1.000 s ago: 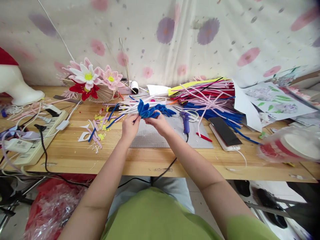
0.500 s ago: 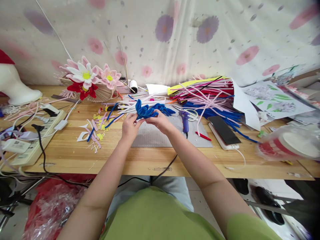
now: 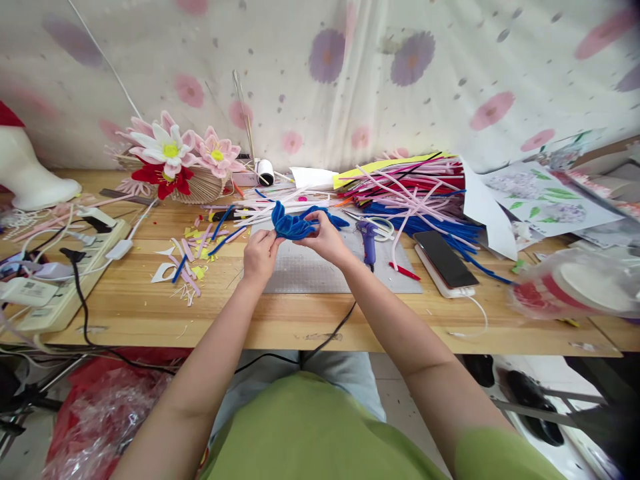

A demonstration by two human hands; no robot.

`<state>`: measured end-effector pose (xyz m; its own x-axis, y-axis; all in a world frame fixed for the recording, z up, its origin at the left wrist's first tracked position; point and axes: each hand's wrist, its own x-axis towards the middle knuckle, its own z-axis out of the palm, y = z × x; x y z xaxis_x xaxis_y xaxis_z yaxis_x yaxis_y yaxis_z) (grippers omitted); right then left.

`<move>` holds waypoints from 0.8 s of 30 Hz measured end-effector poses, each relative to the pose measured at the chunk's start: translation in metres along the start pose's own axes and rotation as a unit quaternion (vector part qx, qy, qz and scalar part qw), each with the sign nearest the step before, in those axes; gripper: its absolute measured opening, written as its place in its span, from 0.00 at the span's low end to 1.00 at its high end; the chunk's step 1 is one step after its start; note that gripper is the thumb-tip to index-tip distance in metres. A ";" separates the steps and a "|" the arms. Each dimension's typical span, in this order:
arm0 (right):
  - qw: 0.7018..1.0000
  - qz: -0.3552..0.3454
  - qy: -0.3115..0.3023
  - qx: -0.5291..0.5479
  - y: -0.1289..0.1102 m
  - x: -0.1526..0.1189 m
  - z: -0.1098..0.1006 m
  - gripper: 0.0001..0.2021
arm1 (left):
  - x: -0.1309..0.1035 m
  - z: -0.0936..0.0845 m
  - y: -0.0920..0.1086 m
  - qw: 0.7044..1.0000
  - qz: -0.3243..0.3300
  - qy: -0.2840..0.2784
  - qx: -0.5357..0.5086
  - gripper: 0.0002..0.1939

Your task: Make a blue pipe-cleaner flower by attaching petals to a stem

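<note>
A fuzzy blue pipe-cleaner flower (image 3: 291,223) is held up between both hands, above the grey cutting mat (image 3: 305,273). My left hand (image 3: 260,257) pinches it at its lower left side. On its right side my right hand (image 3: 325,239) grips a petal between thumb and fingers. More blue pipe-cleaner petals (image 3: 336,219) show just behind my right hand; whether they join the held flower I cannot tell. A purple glue gun (image 3: 369,241) and a pair of scissors (image 3: 384,230) with pale handles lie right of my right hand.
Pipe-cleaner bundles (image 3: 410,190) are piled at the back right. A phone (image 3: 445,259) on a white block and a bagged cup (image 3: 575,287) stand further right. Scraps (image 3: 187,260), finished flowers (image 3: 173,153) and a power strip (image 3: 75,280) occupy the left.
My right hand's fingers have lifted and shifted over the flower's right-hand petals. My left hand keeps its pinch in nearly the same place.
</note>
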<state>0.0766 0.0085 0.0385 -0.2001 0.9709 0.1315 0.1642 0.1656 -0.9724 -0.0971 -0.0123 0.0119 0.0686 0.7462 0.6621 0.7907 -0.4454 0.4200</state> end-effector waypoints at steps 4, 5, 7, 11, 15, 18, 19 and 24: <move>0.999 -0.007 -0.026 -0.027 -0.010 -0.001 -0.006 0.26 | -0.003 0.003 -0.003 1.000 0.027 0.006 0.015 0.13; 0.999 -0.008 -0.033 -0.033 -0.011 -0.001 -0.007 0.26 | -0.004 0.004 -0.003 0.999 0.029 0.008 0.014 0.13; 0.998 -0.009 -0.041 -0.041 -0.012 -0.001 -0.007 0.26 | -0.005 0.005 -0.003 0.999 0.029 0.010 0.012 0.13; 0.997 -0.015 -0.056 -0.041 -0.005 0.002 -0.007 0.26 | -0.006 0.006 -0.004 1.000 0.013 0.006 -0.002 0.11; 0.996 -0.024 -0.085 -0.010 0.006 0.003 -0.006 0.26 | -0.003 0.005 -0.005 0.999 -0.025 0.004 -0.036 0.09; 0.995 -0.029 -0.093 0.012 0.009 0.000 -0.006 0.27 | 0.000 0.003 -0.007 0.997 -0.039 -0.001 -0.059 0.08; 0.995 -0.036 -0.092 0.019 0.008 -0.001 -0.005 0.28 | 0.001 0.002 -0.007 0.997 -0.039 -0.002 -0.062 0.08; 0.996 -0.072 -0.041 0.026 0.006 0.004 -0.003 0.27 | 0.001 0.000 -0.006 0.998 -0.026 -0.006 -0.048 0.09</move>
<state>0.0798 0.0135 0.0340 -0.2962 0.9203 0.2554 0.0785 0.2900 -0.9538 -0.1022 -0.0088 0.0099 0.0379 0.7752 0.6306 0.7311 -0.4516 0.5113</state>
